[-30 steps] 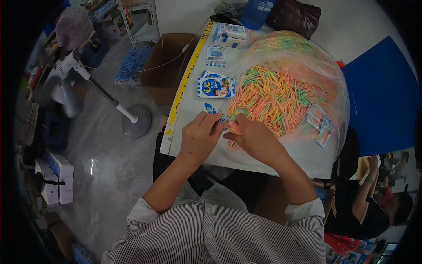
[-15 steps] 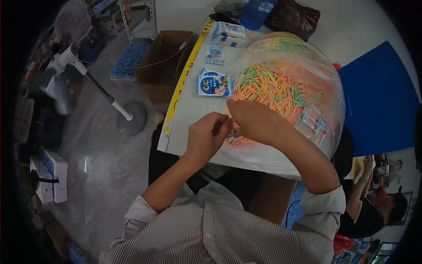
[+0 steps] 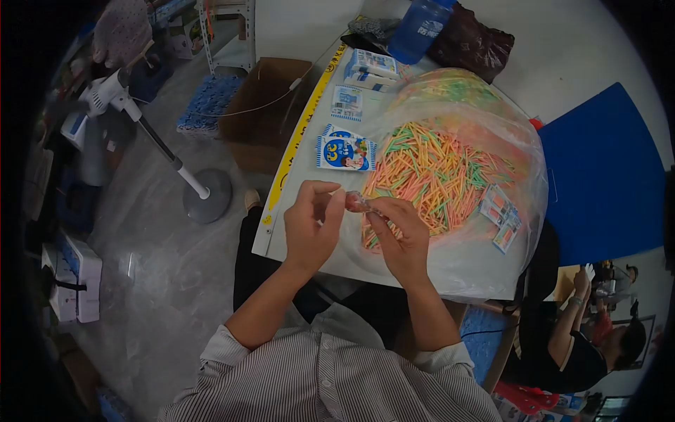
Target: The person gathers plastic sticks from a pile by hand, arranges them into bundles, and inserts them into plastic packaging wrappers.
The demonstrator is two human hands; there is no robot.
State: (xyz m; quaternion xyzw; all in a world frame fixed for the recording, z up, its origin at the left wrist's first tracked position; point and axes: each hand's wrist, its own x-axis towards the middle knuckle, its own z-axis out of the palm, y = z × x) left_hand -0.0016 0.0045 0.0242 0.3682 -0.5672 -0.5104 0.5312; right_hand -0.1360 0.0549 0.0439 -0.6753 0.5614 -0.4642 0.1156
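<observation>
A small clear plastic packet (image 3: 357, 202) with something reddish inside is held above the near edge of the table. My right hand (image 3: 402, 239) pinches its right end between thumb and fingers. At the packet's left end, the thumb and forefinger of my left hand (image 3: 311, 225) are closed together against it. Just beyond my hands lies a large heap of thin pastel sticks (image 3: 436, 169) in pink, orange, yellow and green, inside an open clear plastic bag (image 3: 524, 239). Blue-and-white printed packets (image 3: 344, 152) lie left of the heap.
Another flat packet (image 3: 346, 103) and a stack of packets (image 3: 373, 65) lie farther back, near a blue bottle (image 3: 420, 32). Printed packets (image 3: 500, 214) rest on the heap's right side. A cardboard box (image 3: 260, 105) and a fan stand (image 3: 208, 195) are left; a co-worker (image 3: 587, 344) is right.
My right hand has drawn back from over the heap and turned, showing the small packet between both hands. My left hand has shifted slightly left. The camera view has tilted a little.
</observation>
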